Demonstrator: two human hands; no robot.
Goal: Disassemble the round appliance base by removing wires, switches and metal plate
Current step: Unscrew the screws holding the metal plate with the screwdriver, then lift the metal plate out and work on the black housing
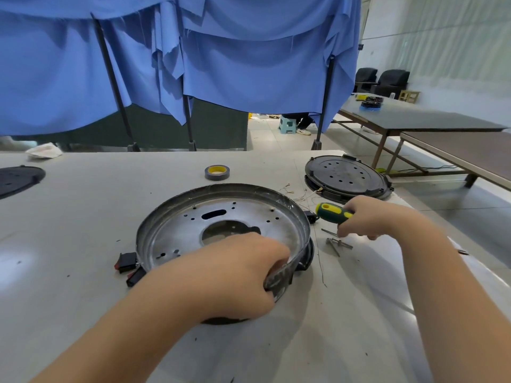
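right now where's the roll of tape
In the head view, the roll of tape lies on the table beyond the metal plate, left of the black round cover.

You are looking at one round metal base [221,233] on the table [83,217], the landmark here. Two red-and-black switches [127,262] are lying just left of it. One roll of tape [217,172] is sitting behind it. Two dark round plates are showing: one [347,176] behind and right of the base, one [19,179] far left. One screwdriver [333,213] is lying right of it, with a few loose screws [338,244] nearby.
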